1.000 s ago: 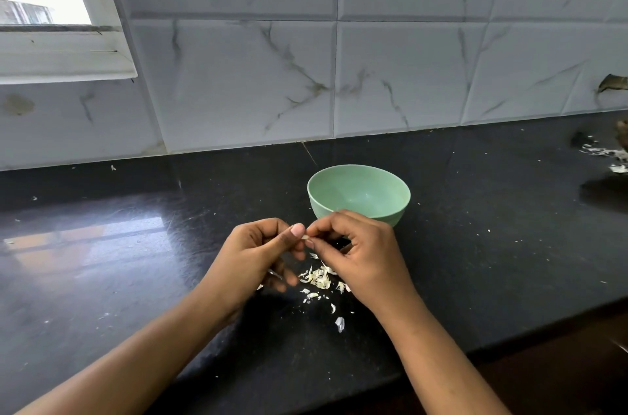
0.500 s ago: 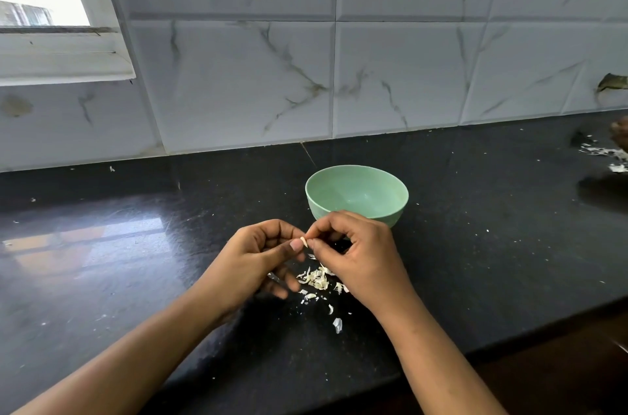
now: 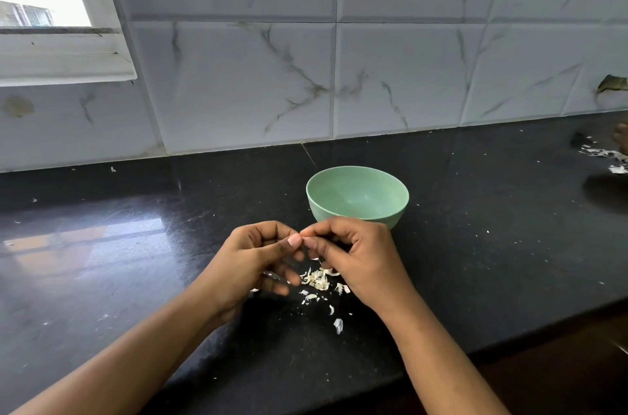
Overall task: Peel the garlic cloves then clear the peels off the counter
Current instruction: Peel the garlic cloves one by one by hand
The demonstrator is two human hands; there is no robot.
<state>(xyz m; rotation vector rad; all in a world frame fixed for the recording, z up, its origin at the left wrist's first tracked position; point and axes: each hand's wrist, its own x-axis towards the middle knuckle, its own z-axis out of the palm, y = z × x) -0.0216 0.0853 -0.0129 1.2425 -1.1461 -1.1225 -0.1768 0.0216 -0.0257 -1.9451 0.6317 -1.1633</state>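
Note:
My left hand and my right hand meet fingertip to fingertip just above the black counter, in front of a mint-green bowl. Their curled fingers pinch a small garlic clove between them; the clove itself is almost fully hidden by the fingertips. A loose pile of pale garlic peels lies on the counter right under the hands, with a few stray flakes nearer to me. The bowl looks empty inside.
A marble-tiled wall rises behind the counter, and a window sits at the upper left. More peels lie at the far right edge beside another person's hand. The counter's front edge runs diagonally at the lower right.
Both hands stay in the same spot, fingertips working together at the clove. The small white bit seen between the fingertips earlier is now covered.

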